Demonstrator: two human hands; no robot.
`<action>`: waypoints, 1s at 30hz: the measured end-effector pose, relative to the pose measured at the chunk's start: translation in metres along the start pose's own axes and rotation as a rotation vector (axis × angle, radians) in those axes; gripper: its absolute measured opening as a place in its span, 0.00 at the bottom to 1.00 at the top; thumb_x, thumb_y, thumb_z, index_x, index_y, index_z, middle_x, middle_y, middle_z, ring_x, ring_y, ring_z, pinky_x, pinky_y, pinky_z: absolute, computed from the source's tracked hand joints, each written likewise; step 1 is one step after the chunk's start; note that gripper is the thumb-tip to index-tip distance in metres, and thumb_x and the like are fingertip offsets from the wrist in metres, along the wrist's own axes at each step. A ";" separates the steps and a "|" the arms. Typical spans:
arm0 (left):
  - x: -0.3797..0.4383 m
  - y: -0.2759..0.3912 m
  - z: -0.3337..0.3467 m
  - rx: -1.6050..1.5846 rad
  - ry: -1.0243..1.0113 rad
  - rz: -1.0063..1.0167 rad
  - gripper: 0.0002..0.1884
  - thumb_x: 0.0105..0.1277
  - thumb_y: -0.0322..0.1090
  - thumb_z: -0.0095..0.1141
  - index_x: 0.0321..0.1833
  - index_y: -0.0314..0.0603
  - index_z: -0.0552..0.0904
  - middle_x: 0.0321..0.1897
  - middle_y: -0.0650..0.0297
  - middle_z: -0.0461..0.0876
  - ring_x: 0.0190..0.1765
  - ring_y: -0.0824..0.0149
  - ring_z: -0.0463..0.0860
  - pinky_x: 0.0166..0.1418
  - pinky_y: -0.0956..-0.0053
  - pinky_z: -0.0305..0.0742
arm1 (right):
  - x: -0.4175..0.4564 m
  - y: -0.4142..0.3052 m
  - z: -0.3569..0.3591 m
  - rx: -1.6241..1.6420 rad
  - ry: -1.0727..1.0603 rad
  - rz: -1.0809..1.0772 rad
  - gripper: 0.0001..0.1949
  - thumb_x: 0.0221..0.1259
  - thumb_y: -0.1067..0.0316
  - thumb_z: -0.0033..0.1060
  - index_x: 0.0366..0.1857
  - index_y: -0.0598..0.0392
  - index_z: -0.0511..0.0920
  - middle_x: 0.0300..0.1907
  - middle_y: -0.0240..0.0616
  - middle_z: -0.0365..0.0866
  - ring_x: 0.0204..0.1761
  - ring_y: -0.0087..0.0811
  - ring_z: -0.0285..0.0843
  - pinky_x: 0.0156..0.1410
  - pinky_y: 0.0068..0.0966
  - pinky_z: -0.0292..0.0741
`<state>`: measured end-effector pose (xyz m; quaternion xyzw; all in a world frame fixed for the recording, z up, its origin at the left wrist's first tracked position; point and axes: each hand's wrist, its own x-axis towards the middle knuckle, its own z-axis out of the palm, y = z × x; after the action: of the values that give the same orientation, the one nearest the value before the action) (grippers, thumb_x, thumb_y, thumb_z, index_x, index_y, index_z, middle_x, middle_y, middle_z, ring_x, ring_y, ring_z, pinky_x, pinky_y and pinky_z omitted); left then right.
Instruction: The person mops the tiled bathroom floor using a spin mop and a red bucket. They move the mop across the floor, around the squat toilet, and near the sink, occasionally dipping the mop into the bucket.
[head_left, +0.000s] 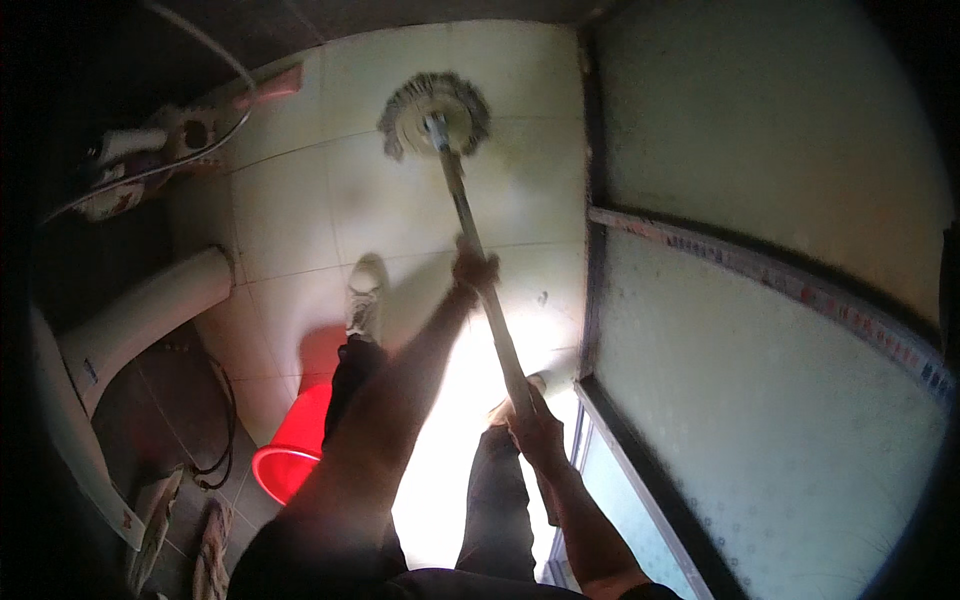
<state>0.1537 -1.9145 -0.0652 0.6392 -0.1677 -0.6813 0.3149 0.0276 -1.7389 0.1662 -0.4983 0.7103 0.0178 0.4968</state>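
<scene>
A round mop head (433, 112) with a grey fringe lies on the pale tiled floor (285, 199), well out in front of me. From its centre a long mop handle (498, 330) slants back towards my body. My left hand (475, 268) is wrapped around the handle near its middle. Lower down, close to the handle's near end, my right hand (537, 427) grips it too. Below my left forearm stands a red plastic bucket (289, 450), partly hidden by that arm.
At left are a white washbasin pedestal (161, 315), a dark hose (229, 420) and hanging cloths (214, 547). A shower hose (202, 150) curves past a shelf of bottles (131, 150). Framed frosted panels (712, 360) line the right side. My shoe (365, 300) is on the tiles.
</scene>
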 end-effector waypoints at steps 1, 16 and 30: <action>0.019 -0.009 0.003 0.048 -0.023 0.017 0.13 0.63 0.41 0.43 0.43 0.41 0.63 0.25 0.56 0.73 0.20 0.61 0.75 0.20 0.67 0.75 | 0.010 -0.002 -0.003 0.011 0.050 -0.101 0.33 0.53 0.62 0.54 0.62 0.53 0.50 0.39 0.51 0.76 0.35 0.47 0.78 0.37 0.35 0.76; -0.278 -0.184 0.108 0.422 -0.160 -0.229 0.11 0.61 0.39 0.41 0.42 0.41 0.66 0.15 0.59 0.70 0.13 0.64 0.70 0.14 0.70 0.66 | -0.340 0.123 0.039 -0.145 -0.077 0.495 0.30 0.43 0.62 0.59 0.55 0.45 0.62 0.32 0.40 0.77 0.30 0.40 0.78 0.34 0.34 0.75; -0.080 -0.058 0.100 0.277 -0.051 0.154 0.22 0.58 0.29 0.50 0.51 0.47 0.55 0.19 0.61 0.71 0.14 0.64 0.74 0.13 0.73 0.73 | -0.117 0.083 -0.010 0.194 -0.011 0.256 0.28 0.50 0.62 0.55 0.57 0.49 0.59 0.41 0.42 0.76 0.34 0.43 0.77 0.35 0.35 0.75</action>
<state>0.0423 -1.8371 -0.0282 0.6444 -0.3164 -0.6414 0.2707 -0.0385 -1.6213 0.2165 -0.3533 0.7638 0.0152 0.5400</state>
